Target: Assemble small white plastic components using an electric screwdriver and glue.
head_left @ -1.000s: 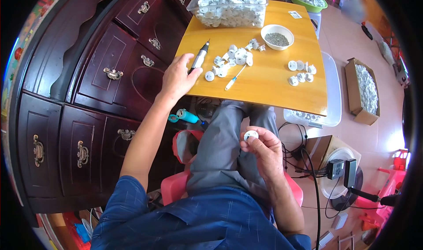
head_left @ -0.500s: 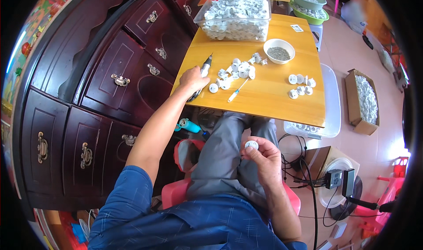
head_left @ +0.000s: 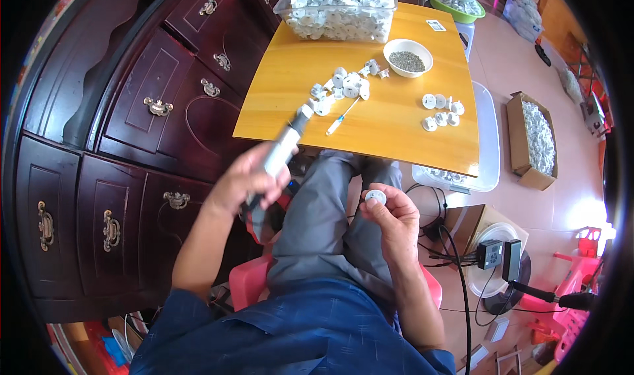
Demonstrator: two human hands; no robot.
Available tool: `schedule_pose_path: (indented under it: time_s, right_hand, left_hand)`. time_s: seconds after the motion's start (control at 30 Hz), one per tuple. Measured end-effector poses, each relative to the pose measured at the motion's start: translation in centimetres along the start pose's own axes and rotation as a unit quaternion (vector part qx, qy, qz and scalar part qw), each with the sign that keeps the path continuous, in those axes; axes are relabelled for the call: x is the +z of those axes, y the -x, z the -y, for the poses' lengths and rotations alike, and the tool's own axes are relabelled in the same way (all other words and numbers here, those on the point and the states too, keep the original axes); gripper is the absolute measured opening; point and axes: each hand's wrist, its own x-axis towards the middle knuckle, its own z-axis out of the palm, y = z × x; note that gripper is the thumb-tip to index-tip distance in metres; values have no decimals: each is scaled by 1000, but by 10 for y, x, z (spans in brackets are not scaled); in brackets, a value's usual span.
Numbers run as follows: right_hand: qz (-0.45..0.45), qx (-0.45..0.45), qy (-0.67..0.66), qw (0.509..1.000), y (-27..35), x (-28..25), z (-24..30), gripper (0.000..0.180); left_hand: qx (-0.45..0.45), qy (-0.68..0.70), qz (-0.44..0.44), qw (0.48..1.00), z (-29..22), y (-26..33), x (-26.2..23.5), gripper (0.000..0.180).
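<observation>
- The left hand, left of centre in the frame, is wrapped around a pen-shaped tool whose grey body slants up toward the edge of the yellow table; the tool is blurred.
- The right hand, just right of centre, pinches a small round white part at its fingertips, above the lap.
- On the table, in the upper middle, lie loose white parts, a syringe-like stick and a white bowl of grey grains.
</observation>
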Motion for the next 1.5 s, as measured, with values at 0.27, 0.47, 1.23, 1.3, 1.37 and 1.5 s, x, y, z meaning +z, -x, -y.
schedule_pose_path:
  time_s: [0.27, 0.47, 1.23, 1.3, 1.37, 1.5]
  right_hand:
    - [-23, -18, 38, 999, -4, -2, -7, 23]
    - [-48, 83, -235, 967, -12, -17, -10, 25]
    - [26, 178, -455, 872, -11, -31, 4, 20]
    - [32, 174, -459, 871, -11, -30, 5, 20]
    - [45, 165, -463, 870, -11, -29, 5, 20]
    - [52, 164, -466, 868, -11, -30, 5, 21]
  left_hand:
    - [-47, -48, 34, 997, 54, 34, 75, 74]
    - [41, -248, 49, 967, 61, 26, 96, 79]
    - [-173, 121, 244, 947, 85, 14, 81, 75]
    - [-177, 156, 251, 939, 89, 13, 75, 74]
    - [-182, 185, 256, 931, 89, 14, 73, 71]
    - [-175, 176, 256, 934, 89, 13, 78, 70]
